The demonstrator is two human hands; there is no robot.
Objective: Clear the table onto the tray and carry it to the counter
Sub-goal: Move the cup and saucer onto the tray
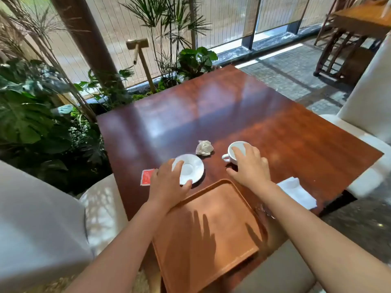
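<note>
An empty brown tray (pixel 209 220) lies at the near edge of the dark wooden table (pixel 222 115), partly overhanging it. My left hand (pixel 169 182) grips the near-left rim of a white saucer (pixel 191 169) just beyond the tray. My right hand (pixel 249 166) closes over the top of a white cup (pixel 232 152), whose handle points left. A crumpled white napkin (pixel 204 148) sits between saucer and cup. A red sachet (pixel 147 176) lies left of my left hand. A flat white napkin (pixel 297 191) rests to the right of my right forearm.
White upholstered chairs stand at the left (pixel 42 218) and right (pixel 368 102) of the table. Green plants (pixel 31 115) and a window fill the far left. A crinkled clear wrapper (pixel 264 210) lies by the tray's right edge. Another wooden table (pixel 359 20) is far right.
</note>
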